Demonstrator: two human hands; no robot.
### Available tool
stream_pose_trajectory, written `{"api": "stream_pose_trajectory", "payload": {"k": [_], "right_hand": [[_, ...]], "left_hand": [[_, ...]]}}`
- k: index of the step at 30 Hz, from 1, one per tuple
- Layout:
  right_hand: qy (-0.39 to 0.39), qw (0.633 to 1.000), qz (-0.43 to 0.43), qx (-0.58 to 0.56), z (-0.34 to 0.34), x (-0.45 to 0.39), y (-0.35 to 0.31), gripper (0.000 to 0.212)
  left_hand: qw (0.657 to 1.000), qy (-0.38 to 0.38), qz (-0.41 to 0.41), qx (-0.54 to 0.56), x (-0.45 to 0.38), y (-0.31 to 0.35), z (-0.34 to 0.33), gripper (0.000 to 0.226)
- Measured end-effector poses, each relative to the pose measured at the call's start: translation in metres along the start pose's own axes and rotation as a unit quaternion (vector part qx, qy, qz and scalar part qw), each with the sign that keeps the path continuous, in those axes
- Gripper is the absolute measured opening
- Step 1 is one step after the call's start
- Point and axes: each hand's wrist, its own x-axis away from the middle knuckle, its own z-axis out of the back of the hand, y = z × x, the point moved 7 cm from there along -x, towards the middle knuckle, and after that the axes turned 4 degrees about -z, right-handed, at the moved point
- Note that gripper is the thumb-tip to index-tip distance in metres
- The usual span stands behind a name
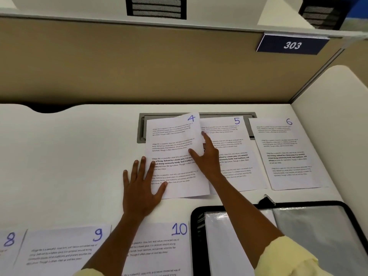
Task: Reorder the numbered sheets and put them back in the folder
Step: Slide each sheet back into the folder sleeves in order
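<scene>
Head view shows sheet 4 (175,154) on the white desk (69,156), its right edge lifted over sheet 5 (235,152). Right hand (207,156) pinches that edge, thumb on top. Left hand (141,188) lies flat, fingers spread, on its left edge. Black folder (298,236) sits open, near right

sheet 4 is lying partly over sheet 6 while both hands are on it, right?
Not quite: sheet 4 lies partly over sheet 5, not sheet 6, which sits apart to the right. The left hand and right hand are both on it, as the head view shows.
</scene>
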Motion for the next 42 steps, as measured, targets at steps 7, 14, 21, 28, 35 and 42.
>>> {"api": "stream_pose_trajectory", "payload": {"k": [7, 14, 21, 28, 35, 42], "right_hand": [[-0.002, 1.000, -0.008, -0.004, 0.002, 0.031, 0.008, 0.060], [0.061, 0.998, -0.019, 0.012, 0.016, 0.055, 0.010, 0.022], [0.058, 0.994, -0.032, -0.087, 0.043, 0.085, 0.019, 0.024], [0.055, 0.985, -0.033, -0.163, 0.072, 0.123, 0.033, 0.012], [0.026, 0.979, -0.040, -0.199, 0.092, 0.152, 0.046, 0.013], [0.005, 0.974, -0.046, -0.221, 0.107, 0.185, 0.062, 0.015]], "left_hand": [[1.000, -0.001, -0.004, 0.001, -0.001, -0.001, -0.001, 0.082], [0.999, -0.025, -0.020, 0.022, 0.000, -0.001, -0.001, 0.085], [0.980, -0.090, 0.047, 0.172, -0.010, -0.014, 0.002, 0.098], [0.928, -0.082, 0.135, 0.338, 0.033, 0.007, 0.024, 0.086], [0.877, 0.010, 0.151, 0.456, 0.070, 0.048, 0.051, 0.055], [0.828, 0.020, 0.162, 0.537, 0.098, 0.074, 0.047, 0.043]]}}
